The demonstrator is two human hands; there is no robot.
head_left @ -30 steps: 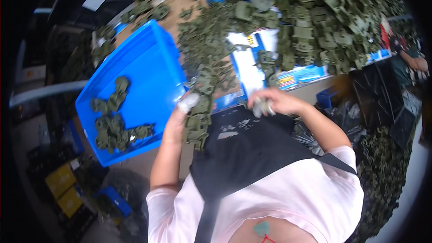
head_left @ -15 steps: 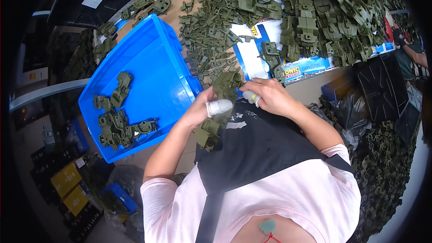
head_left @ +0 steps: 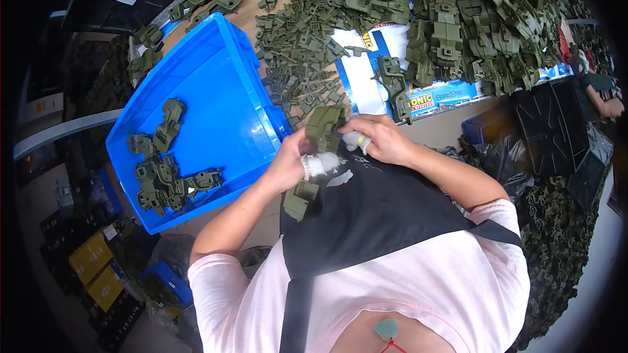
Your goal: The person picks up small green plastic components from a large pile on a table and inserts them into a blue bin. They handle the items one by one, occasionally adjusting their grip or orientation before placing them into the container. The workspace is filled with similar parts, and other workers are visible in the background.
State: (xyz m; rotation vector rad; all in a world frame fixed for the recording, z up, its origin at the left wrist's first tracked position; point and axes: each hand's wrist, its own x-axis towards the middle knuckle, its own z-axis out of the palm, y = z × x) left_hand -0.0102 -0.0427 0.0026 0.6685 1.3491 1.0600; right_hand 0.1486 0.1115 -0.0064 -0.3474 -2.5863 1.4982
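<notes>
An olive-green moulded plastic part, seemingly a toy vehicle body (head_left: 325, 125), is gripped by my left hand (head_left: 288, 162) in front of my apron. Its lower end shows below that hand. My right hand (head_left: 387, 142) pinches at the part's right side, its fingertips pressed together there; whether a small piece sits between them is hidden. White covers wrap the thumb of my left hand and a digit of my right. Left of my hands, a blue plastic bin (head_left: 216, 101) holds several similar green assemblies (head_left: 163, 183).
Small loose green pieces (head_left: 304, 46) are spread over the tabletop ahead. Larger green bodies (head_left: 451, 26) are heaped at the far right, with one (head_left: 392, 85) at the near edge. A black crate (head_left: 549, 124) stands right. Another person's arm (head_left: 598, 95) shows at the far right.
The green body has turned in my left hand, showing a smoother face. My right hand has shifted slightly left and down against it. The view has shifted a little.
</notes>
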